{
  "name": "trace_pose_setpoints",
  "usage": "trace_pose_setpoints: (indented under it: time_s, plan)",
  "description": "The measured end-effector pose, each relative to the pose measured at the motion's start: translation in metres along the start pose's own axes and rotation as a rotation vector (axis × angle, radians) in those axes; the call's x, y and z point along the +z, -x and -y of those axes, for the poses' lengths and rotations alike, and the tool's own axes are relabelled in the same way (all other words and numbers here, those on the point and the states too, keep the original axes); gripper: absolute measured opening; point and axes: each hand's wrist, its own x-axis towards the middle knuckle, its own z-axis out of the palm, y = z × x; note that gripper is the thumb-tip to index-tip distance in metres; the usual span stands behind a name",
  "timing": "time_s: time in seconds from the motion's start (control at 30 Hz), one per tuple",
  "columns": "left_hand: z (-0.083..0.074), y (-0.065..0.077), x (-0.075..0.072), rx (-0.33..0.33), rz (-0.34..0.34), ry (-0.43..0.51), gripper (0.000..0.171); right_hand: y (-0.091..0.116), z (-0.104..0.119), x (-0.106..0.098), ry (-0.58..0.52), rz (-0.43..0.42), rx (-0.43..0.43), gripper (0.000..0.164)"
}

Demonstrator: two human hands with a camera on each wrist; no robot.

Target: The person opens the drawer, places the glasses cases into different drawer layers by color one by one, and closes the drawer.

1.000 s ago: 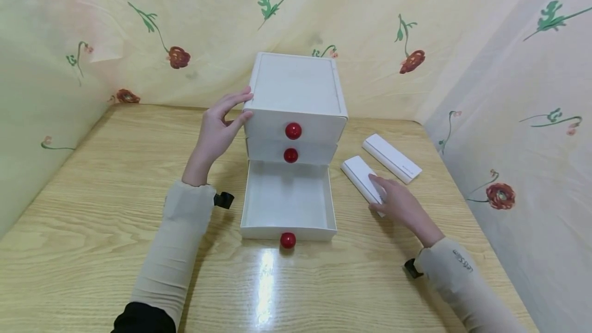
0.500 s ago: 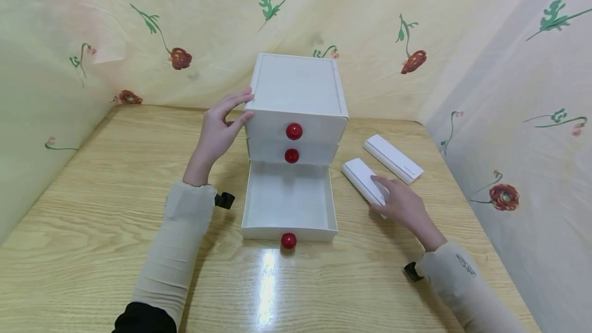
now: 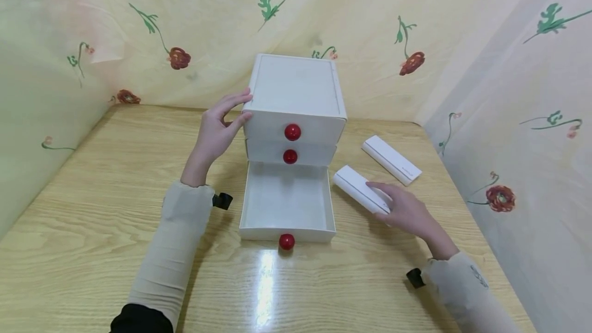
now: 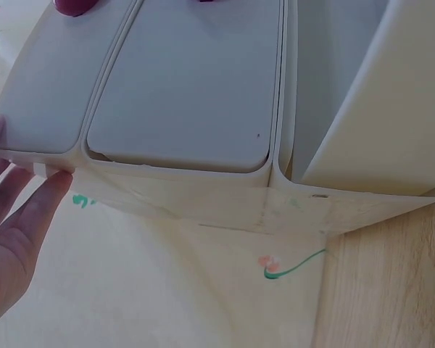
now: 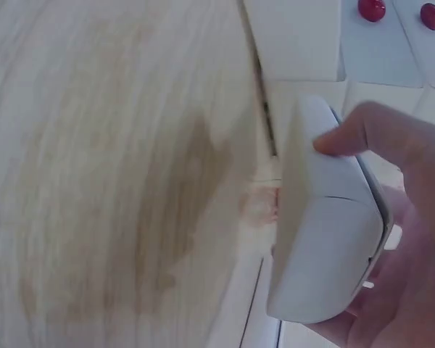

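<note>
My right hand (image 3: 407,211) grips a white glasses case (image 3: 358,186), thumb on one side and fingers round the other. In the right wrist view the case (image 5: 326,217) is tilted, its shadow on the wood apart from it. A white drawer cabinet (image 3: 296,86) with red ball knobs stands at the back. Its bottom drawer (image 3: 287,199) is pulled out and has nothing in it; the upper two are closed. My left hand (image 3: 215,130) rests with its fingertips on the cabinet's upper left edge near the front, also visible in the left wrist view.
A second white glasses case (image 3: 392,160) lies on the wooden table (image 3: 92,209), right of the cabinet. Flower-printed cloth (image 3: 208,30) hangs behind and along both sides. The drawer's red knob (image 3: 287,242) sticks out toward the front.
My right hand has lifted the near glasses case off the table and turned it slightly, its far end shifting left toward the open drawer. My left hand stays on the cabinet.
</note>
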Motion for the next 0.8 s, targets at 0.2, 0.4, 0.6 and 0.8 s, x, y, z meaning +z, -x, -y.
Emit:
trace_pose_setpoints:
  time_s: [0.2, 0.4, 0.6, 0.8]
  plan:
    - [0.002, 0.0, -0.001, 0.004, 0.002, -0.005, 0.035, 0.006, 0.003, -0.001, -0.01, 0.02, -0.041, 0.066]
    - [0.002, 0.0, 0.0, 0.011, 0.001, -0.006, 0.036, 0.011, 0.008, -0.007, -0.019, -0.036, -0.072, 0.068]
    - [0.001, 0.0, 0.0, 0.014, 0.0, 0.006, 0.035, 0.015, 0.014, -0.014, -0.015, -0.07, -0.109, 0.067]
    - [0.002, 0.0, 0.0, 0.012, 0.002, 0.012, 0.036, 0.019, 0.021, -0.017, -0.057, -0.083, -0.146, 0.069]
